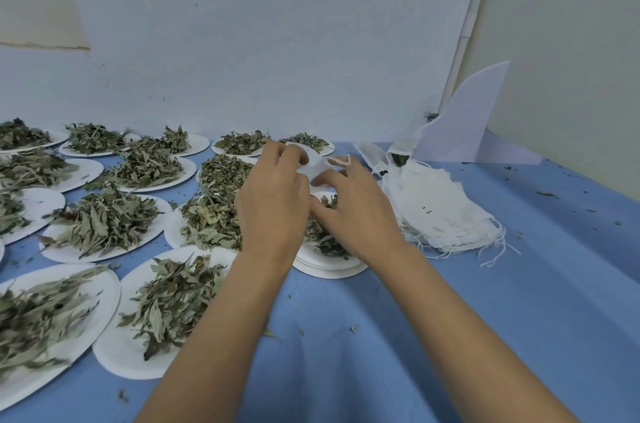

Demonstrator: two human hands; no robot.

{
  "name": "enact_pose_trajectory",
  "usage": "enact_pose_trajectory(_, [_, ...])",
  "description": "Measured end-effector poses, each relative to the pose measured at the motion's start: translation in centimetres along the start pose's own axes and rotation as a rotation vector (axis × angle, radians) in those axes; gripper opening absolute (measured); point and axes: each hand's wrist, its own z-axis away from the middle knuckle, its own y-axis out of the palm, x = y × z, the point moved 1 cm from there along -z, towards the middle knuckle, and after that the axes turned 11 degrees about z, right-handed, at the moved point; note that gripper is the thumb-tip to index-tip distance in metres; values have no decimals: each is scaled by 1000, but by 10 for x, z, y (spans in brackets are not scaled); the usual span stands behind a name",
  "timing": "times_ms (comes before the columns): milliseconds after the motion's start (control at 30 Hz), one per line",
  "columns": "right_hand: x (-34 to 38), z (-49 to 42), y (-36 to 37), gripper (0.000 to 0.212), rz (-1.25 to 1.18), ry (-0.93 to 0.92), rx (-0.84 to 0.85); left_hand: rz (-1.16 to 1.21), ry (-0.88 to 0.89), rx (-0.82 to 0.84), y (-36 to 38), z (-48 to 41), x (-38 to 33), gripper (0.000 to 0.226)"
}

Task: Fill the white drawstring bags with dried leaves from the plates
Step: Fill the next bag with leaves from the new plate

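Here, both hands meet above the middle of the blue cloth (346,336); the left hand (273,201) has its fingers curled and pinched on a small white drawstring bag (313,168), and the right hand (353,211) pinches the same bag from the other side, with a loop of its white string (341,161) wound round one raised finger; the bag sits between the two sets of fingertips, mostly hidden by them, so how full it is cannot be told; directly below the hands lies a stack of white plates (329,265) holding a few dried leaves (323,235); from about seven to eleven o'clock of the hands spread many more white plates, each heaped with dried leaves, such as the heap (104,221) at nine o'clock; at three o'clock, just beside the right hand, lies a pile of empty white bags (440,211) with loose strings trailing off its near edge; at one o'clock a white plastic sheet (464,131) stands against the wall.
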Motion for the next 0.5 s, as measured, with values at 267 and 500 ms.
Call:
enact_pose_trajectory(267, [-3,2,-4,5,-193,-98,-306,271,-207,-46,-3,-6,4,19])
enact_pose_trajectory(500, [-8,-1,-4,4,-307,-44,-320,547,-355,112,-13,-13,9,25])
